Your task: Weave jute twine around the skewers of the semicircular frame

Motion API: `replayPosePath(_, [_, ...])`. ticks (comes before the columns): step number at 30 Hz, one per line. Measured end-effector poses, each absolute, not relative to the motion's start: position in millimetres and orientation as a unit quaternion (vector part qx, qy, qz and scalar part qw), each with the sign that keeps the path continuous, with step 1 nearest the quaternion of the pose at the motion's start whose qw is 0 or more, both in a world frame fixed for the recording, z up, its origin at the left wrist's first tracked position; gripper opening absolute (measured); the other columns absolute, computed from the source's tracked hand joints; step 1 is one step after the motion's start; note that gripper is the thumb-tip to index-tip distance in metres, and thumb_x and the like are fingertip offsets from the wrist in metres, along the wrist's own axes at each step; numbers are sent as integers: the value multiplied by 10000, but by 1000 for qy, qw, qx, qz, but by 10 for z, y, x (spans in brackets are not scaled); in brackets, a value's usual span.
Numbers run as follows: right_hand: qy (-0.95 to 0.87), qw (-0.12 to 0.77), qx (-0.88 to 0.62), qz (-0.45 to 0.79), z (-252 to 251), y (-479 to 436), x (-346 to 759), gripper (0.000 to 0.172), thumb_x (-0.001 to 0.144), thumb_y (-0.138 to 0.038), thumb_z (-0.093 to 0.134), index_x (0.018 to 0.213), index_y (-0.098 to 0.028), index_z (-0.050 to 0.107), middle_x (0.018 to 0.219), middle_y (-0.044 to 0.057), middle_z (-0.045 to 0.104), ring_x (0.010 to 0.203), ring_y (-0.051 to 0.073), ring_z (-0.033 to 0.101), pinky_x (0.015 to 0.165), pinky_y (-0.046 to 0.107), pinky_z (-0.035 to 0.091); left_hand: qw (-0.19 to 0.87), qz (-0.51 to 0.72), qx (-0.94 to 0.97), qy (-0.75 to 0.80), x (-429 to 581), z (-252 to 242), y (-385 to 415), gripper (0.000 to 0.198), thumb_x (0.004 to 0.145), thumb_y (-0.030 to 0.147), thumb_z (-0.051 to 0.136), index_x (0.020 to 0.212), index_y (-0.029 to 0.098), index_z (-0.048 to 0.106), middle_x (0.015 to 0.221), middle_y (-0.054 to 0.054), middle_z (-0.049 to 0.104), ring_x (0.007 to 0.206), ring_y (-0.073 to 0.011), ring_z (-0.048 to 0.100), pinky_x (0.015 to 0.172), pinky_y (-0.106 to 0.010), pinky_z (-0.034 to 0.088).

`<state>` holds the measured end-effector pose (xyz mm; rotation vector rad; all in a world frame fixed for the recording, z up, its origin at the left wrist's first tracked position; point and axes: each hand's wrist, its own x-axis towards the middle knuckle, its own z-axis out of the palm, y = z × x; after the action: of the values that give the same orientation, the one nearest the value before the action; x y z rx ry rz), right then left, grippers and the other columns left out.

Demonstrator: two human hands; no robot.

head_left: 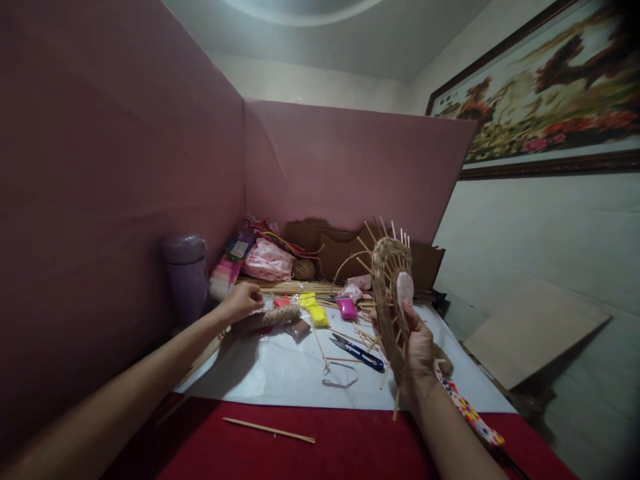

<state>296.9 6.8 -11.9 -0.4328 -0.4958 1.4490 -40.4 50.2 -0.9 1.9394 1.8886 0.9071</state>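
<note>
My right hand (pixel 419 347) holds a half-woven basket (pixel 387 300) on its side, gripping it near its pale pink, spotted oval base (pixel 405 290). Thin wooden sticks fan out from that base, with brown twine woven round them and the stick tips poking past the rim. A loose strand of twine (pixel 344 263) arcs away from its left side. My left hand (pixel 243 301) is off to the left with its fingers closed together; what they pinch, if anything, is too small to make out. Just right of it lies a roll of twine (pixel 280 317).
Blue thread snips (pixel 357 352) and loose sticks (pixel 269 430) lie around the white sheet (pixel 280 383) and red cloth. Yellow packets (pixel 318 316), a magenta packet (pixel 347 308) and a brown packet (pixel 299 329) sit mid-table. A purple bottle (pixel 187 277) stands left, by the pink partition (pixel 350 167).
</note>
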Motion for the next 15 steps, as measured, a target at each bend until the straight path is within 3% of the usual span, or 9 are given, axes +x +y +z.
replayPosePath(4, [-227,700,-196,647,-115,71,2973,187,694,-279,686,828,-150,674,616,11,714,586,195,696,549,291,588,199,373,595,683,-451,295,668,177,855,293,567,823,120,590,664,26,566,509,-75,497,485,-214,426])
replayPosePath(8, [-220,706,-200,643,-110,93,2979,204,691,-285,688,843,-150,676,608,9,713,586,200,697,541,294,588,218,441,544,680,-460,739,756,234,895,310,524,1019,121,581,885,-37,625,685,-118,601,598,-275,521])
replayPosePath(15, [-226,716,-194,631,-149,126,2991,203,710,-258,659,874,-140,675,626,16,720,571,190,692,537,292,587,56,563,545,619,-392,1395,855,308,917,312,478,1169,139,513,1088,-85,589,855,-163,610,709,-338,530])
